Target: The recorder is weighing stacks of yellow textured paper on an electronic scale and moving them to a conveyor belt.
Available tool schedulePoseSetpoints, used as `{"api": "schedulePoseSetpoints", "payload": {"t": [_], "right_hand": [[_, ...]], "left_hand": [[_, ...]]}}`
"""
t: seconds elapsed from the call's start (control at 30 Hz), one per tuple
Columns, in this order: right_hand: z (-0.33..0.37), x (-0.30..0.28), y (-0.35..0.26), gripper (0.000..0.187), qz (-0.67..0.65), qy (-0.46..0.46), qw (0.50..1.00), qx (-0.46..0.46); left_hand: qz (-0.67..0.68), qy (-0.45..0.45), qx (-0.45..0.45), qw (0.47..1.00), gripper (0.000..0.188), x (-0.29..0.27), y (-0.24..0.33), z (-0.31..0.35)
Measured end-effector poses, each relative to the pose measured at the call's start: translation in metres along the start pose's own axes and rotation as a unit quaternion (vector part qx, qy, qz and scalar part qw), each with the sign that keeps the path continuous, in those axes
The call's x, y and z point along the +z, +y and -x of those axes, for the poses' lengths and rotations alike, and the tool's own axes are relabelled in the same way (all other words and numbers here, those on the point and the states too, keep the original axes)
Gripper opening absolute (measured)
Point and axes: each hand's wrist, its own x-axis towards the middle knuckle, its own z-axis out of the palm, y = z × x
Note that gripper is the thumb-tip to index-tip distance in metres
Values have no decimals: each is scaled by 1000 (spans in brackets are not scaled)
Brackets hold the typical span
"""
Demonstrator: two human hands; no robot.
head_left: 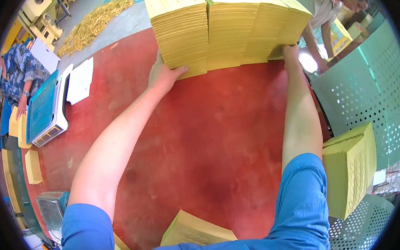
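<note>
One row of yellow paper stacks (232, 34), side by side, on the far part of the red tabletop (200, 125). Left hand (163, 77): clamped on the row's near left corner, thumb across the near face. Right hand (290, 53): against the right end, fingers mostly hidden; firm grip or mere brace, cannot tell. Dark seam between the leftmost stack (181, 35) and its neighbour; lower edges slightly stepped. Handling, as judged: equal inward pressure, low and level, so nothing between slips; flat palms over fingertips, sparing sheet corners; seam closed before any shift, lest layers fan.
</note>
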Motion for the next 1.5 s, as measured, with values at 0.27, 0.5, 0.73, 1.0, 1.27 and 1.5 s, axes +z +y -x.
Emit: {"api": "schedulePoseSetpoints", "payload": {"t": [0.27,0.5,0.73,1.0,1.27,1.5], "right_hand": [[93,14,-23,29,-119,87,984,-96],[247,-37,-59,63,221,-132,966,22],[412,-164,-114,29,-234,-185,944,-141],[457,-349,-42,16,-247,306,905,161],[300,-408,66,33,-235,421,876,19],[257,-415,78,53,-237,249,935,90]], "left_hand": [[200,-36,15,979,64,-1,-3,26],[242,-185,-99,947,94,-67,16,161],[106,-303,-109,941,100,-95,71,220],[102,-429,3,898,93,-39,186,284],[386,-517,-238,726,117,82,237,334],[501,-471,-224,690,120,133,263,339]]}}
